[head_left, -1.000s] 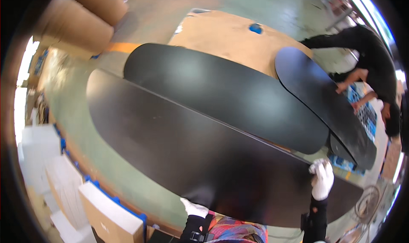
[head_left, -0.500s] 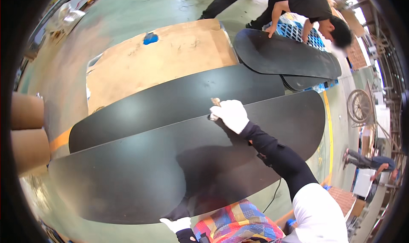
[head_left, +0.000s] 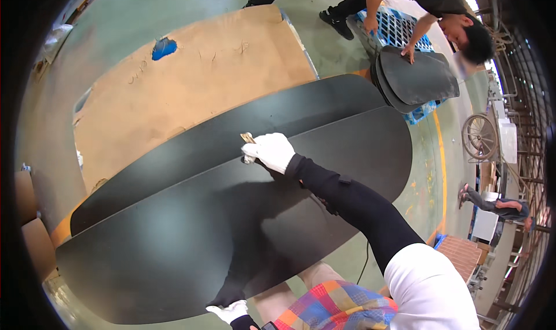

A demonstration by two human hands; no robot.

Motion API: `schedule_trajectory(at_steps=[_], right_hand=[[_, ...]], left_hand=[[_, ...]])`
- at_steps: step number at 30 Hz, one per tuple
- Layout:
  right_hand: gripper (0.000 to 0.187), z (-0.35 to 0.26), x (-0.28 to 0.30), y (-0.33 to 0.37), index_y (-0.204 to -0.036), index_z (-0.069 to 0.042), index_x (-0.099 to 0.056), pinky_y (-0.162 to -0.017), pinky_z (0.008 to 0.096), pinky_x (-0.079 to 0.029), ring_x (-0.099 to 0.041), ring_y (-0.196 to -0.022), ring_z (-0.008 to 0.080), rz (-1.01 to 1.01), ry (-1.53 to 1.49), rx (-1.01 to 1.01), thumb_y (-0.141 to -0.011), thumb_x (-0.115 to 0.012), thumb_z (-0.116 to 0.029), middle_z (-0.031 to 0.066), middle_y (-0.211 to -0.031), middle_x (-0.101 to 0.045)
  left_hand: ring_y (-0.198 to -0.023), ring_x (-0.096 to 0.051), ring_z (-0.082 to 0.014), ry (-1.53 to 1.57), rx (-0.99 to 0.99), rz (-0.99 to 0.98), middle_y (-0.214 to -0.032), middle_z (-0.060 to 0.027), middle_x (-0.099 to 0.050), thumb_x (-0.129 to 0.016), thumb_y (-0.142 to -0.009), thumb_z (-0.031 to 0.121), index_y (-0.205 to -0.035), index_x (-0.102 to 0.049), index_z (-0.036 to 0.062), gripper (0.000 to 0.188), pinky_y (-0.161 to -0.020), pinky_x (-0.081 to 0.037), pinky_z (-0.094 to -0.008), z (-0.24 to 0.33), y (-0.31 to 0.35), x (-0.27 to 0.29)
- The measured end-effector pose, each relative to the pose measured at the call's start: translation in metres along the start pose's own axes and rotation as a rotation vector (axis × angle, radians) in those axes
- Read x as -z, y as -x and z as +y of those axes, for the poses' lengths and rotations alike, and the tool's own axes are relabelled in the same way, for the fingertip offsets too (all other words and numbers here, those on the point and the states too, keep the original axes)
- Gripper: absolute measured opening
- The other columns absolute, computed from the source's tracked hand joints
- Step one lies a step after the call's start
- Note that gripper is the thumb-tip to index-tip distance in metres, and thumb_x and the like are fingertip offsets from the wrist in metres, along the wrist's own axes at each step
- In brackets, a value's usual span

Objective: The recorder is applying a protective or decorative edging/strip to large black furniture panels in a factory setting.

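In the head view, the right hand (head_left: 270,150), in a white glove, reaches far across the near sheet (head_left: 231,231), a long black rounded panel, and rests at its far edge, where that edge overlaps the far sheet (head_left: 231,136), a 2nd black panel. Its fingers are curled together around a small tan tool (head_left: 248,138), whose tip pokes out toward the far left just over the seam, so the grip looks set to work along that edge. The left hand (head_left: 230,311), also gloved, sits at the near edge of the same sheet, low in the picture; its fingers seem pressed against the rim, likely steadying it, though I cannot tell whether they clasp it. Both sheets lie flat, with long axes running from near left to far right, and rounded ends pointing far right. The far sheet lies partly on brown cardboard (head_left: 191,81) spread on the green floor (head_left: 133,11). Far right, another person (head_left: 417,6) bends over smaller black panels (head_left: 414,81) stacked on a blue pallet (head_left: 399,29).
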State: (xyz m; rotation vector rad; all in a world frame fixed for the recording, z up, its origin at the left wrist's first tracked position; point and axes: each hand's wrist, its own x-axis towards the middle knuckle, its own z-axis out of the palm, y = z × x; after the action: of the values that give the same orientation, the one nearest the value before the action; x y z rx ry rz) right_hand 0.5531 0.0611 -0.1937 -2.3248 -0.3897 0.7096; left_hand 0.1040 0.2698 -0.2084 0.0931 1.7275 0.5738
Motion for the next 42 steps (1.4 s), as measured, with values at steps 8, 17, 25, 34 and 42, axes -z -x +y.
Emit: schedule_trajectory(at_steps=[8,17,25,34,42], right_hand=[[0.041,0.022,-0.016,-0.093,-0.075,-0.019,-0.074,-0.078,0.036,-0.049,-0.066,-0.084,0.0292,-0.109,0.202,-0.035,-0.085,-0.045,-0.046,0.0092,-0.084,-0.071],[0.042,0.059,-0.034,-0.141,-0.082,-0.017,-0.075,-0.08,0.0351,-0.049,-0.065,-0.089,0.0281,-0.068,0.01,-0.2,-0.087,-0.047,-0.048,0.0079,-0.094,-0.072],[0.023,0.058,-0.029,-0.141,-0.089,-0.019,-0.07,-0.08,0.0431,-0.046,-0.065,-0.086,0.0283,-0.021,0.528,0.288,-0.091,-0.051,-0.033,0.0102,-0.079,-0.066],[0.037,0.023,-0.058,0.019,-0.102,0.0,-0.066,-0.088,0.0422,-0.048,-0.062,-0.101,0.0369,-0.142,-0.143,-0.108,-0.092,-0.053,-0.033,0.0222,-0.103,-0.066],[0.028,0.038,-0.073,0.023,-0.098,-0.002,-0.071,-0.098,0.04,-0.046,-0.06,-0.112,0.0328,0.077,0.062,0.061,-0.09,-0.06,-0.027,0.0168,-0.119,-0.065]], left_hand=[[-0.125,-0.05,-0.0299,0.131,0.063,-0.163,-0.137,-0.0062,-0.055,-0.076,-0.073,0.06,-0.129,-0.056,0.0138,0.075,-0.108,-0.037,-0.0517,-0.04,-0.054,-0.072],[-0.126,-0.049,-0.0283,0.164,0.115,0.001,-0.136,-0.0047,-0.057,-0.069,-0.08,0.06,-0.125,-0.059,0.0127,0.066,-0.108,-0.038,-0.0495,-0.074,-0.054,-0.12],[-0.132,-0.044,-0.0342,0.149,0.162,-0.143,-0.145,-0.0089,-0.047,-0.063,-0.082,0.066,-0.136,-0.047,0.0133,0.077,-0.11,-0.034,-0.059,-0.081,-0.074,-0.117],[-0.13,-0.045,-0.0337,-0.028,0.174,-0.195,-0.143,-0.0112,-0.048,-0.051,-0.092,0.063,-0.137,-0.047,0.0083,0.07,-0.107,-0.038,-0.0601,-0.078,-0.07,-0.116],[-0.123,-0.052,-0.0348,-0.26,0.193,-0.436,-0.137,-0.0167,-0.051,-0.056,-0.094,0.052,-0.132,-0.045,-0.0009,0.067,-0.103,-0.044,-0.0559,-0.063,-0.089,-0.093]])
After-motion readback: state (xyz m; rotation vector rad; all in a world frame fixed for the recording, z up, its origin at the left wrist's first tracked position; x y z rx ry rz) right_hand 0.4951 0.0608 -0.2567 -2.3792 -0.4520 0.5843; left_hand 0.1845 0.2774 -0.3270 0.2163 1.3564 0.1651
